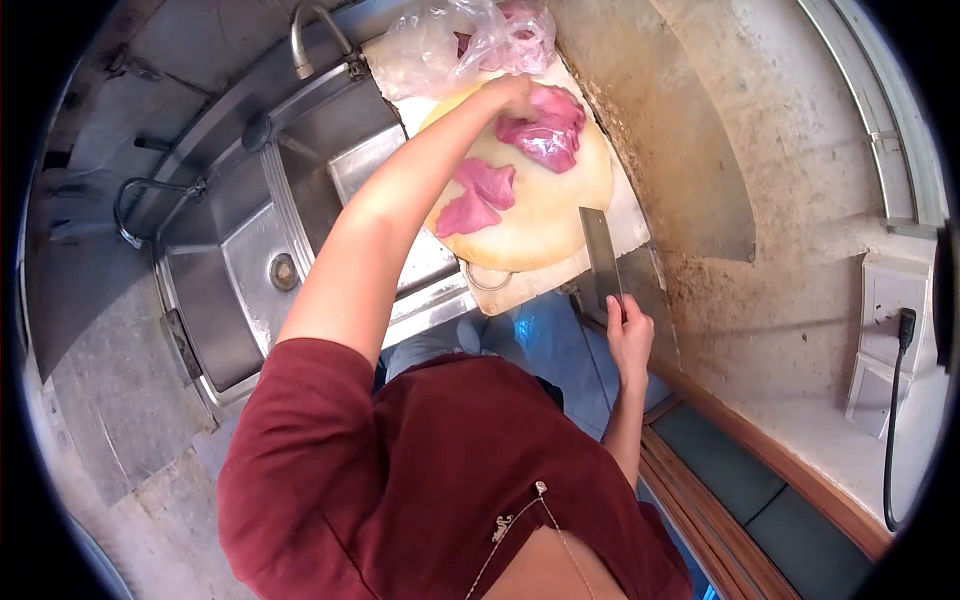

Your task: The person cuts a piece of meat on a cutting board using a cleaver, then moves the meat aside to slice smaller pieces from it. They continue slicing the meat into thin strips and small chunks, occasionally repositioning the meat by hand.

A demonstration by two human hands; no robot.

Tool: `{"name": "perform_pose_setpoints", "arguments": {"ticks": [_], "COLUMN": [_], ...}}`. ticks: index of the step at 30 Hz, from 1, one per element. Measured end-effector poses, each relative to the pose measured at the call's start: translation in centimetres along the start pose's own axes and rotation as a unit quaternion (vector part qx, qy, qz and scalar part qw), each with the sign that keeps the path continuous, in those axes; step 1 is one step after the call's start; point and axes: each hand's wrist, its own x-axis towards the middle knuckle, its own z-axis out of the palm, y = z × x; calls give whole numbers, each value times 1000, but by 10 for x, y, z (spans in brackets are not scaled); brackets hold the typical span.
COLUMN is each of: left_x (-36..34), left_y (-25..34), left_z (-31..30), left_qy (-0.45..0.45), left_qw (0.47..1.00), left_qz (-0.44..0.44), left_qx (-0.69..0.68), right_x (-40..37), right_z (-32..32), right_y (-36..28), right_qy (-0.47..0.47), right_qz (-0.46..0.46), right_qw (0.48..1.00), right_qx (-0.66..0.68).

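Note:
My left hand (514,93) reaches across to the far side of a round, yellowish cutting board (560,220). Its partly hidden fingers close on the edge of a large, glossy piece of raw meat (550,130). Flatter slices of raw meat (478,195) lie nearer to me on the left of the board. Off the board's near right edge, my right hand (630,335) grips a cleaver (601,255) by its handle, the blade pointing away from me.
A clear plastic bag (440,45) and a bag with pinkish contents (522,40) sit behind the board. On the left is a double steel sink (225,290) with a faucet (298,50). A stained wall (690,150) rises close on the right, with a plugged-in black cord (900,400).

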Motion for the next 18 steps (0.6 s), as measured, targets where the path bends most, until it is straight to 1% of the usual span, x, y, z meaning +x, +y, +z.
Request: {"name": "perform_pose_setpoints", "arguments": {"ticks": [2,4,5,6,8,9,12,13,16,18], "left_x": [-18,-52,-71,-88,-116,-128,-140,-137,-134,-129], "left_y": [-18,-31,-35,-39,-62,-62,-52,-49,-52,-59], "left_z": [26,32,31,31,57,62,68,66,74,73], "left_qy": [148,270,190,106,89,81,76,3,-7,-25], "left_qw": [989,958,971,972,984,984,985,992,996,972], "left_qz": [-20,63,21,-23,75,122,95,78,81,74], "left_qx": [18,-69,-141,-211,-134,-97,-119,-98,-44,-222], "right_x": [-2,-3,-3,-1,2,4,14,17,22,22], "right_z": [0,0,0,0,0,0,1,2,4,4], "right_y": [3,2,1,2,5,5,-1,-5,-10,-10], "right_qy": [6,11,15,9,-9,-17,-28,-25,-25,-21], "right_qz": [-1,-4,-5,-5,-5,-12,-36,-45,-61,-58], "right_qw": [1000,1000,1000,1000,1000,1000,999,999,998,998], "right_qx": [-2,12,20,23,25,16,4,7,1,1]}}
